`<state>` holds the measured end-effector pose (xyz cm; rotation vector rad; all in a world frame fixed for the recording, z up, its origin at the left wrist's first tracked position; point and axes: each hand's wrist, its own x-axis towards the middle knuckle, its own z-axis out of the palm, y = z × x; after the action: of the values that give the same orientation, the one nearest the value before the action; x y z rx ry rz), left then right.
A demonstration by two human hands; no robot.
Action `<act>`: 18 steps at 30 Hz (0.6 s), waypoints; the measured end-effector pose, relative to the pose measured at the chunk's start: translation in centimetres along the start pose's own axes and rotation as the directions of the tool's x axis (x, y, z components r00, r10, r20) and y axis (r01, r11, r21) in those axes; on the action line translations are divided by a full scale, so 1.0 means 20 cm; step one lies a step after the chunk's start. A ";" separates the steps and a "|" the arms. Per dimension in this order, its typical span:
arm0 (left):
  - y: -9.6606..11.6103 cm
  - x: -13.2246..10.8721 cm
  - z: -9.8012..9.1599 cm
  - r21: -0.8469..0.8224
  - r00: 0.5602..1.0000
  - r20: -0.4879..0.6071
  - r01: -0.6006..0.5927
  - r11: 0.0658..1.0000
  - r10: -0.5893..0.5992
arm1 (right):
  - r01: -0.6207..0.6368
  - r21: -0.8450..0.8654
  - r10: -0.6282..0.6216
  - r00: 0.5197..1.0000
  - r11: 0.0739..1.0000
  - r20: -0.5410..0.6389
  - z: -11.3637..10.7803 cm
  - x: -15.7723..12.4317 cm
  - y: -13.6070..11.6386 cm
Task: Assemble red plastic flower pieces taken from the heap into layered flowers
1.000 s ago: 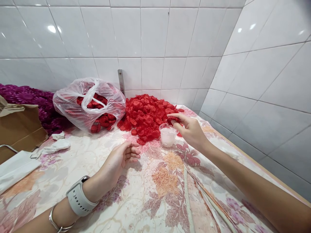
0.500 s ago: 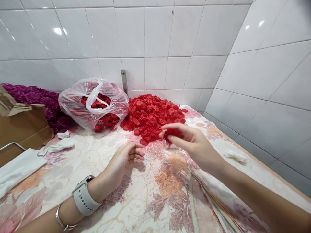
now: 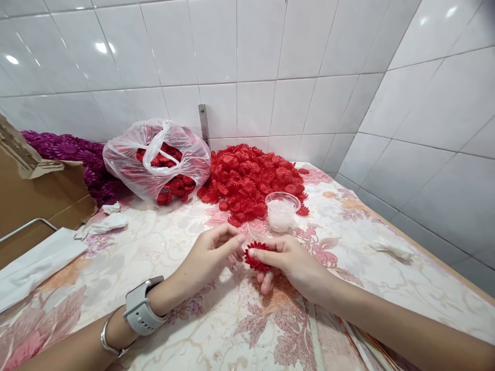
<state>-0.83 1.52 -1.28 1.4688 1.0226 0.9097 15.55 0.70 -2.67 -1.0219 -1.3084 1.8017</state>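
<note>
My right hand [image 3: 288,260] pinches a red flower [image 3: 257,256] between thumb and fingers, a little above the cloth. Just left of that flower is my left hand [image 3: 216,250], its fingers curled and thumb reaching toward the petals; whether anything small is between its fingertips cannot be made out. Behind the hands lies a large heap of red flowers [image 3: 251,178]. A small clear plastic cup [image 3: 281,214] with whitish contents stands at the heap's front right edge.
A tied clear plastic bag [image 3: 127,165] of red flowers sits left of the heap. Purple flowers [image 3: 85,157], a cardboard box [image 3: 50,198] and crumpled white paper [image 3: 106,224] are farther left. Thin sticks lie under my right forearm on the flowered tablecloth [image 3: 162,257].
My right hand has come down and nearer with the red flower, beside my left hand. The clear cup, hidden before, now shows. The view has shifted slightly.
</note>
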 end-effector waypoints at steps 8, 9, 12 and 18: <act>-0.03 -0.01 0.00 0.095 0.998 0.049 -0.038 0.995 0.033 | 0.052 -0.010 -0.051 0.994 0.999 0.092 -0.02 -0.01 -0.01; -0.03 -0.01 0.01 0.130 0.997 0.042 -0.064 0.989 0.059 | 0.041 -0.021 -0.039 0.996 0.999 0.075 -0.03 -0.01 -0.01; -0.01 -0.03 0.02 0.222 0.991 0.007 -0.134 0.966 0.136 | 0.041 -0.048 -0.040 0.999 0.998 0.010 -0.03 -0.01 0.00; 0.00 -0.05 0.03 0.308 0.974 -0.016 -0.209 0.928 0.225 | 0.111 -0.045 -0.113 0.992 0.993 -0.059 -0.03 -0.01 -0.01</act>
<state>-0.68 0.41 -1.30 1.8558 1.0889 0.9813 16.16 0.75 -2.54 -0.9984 -1.3434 1.6531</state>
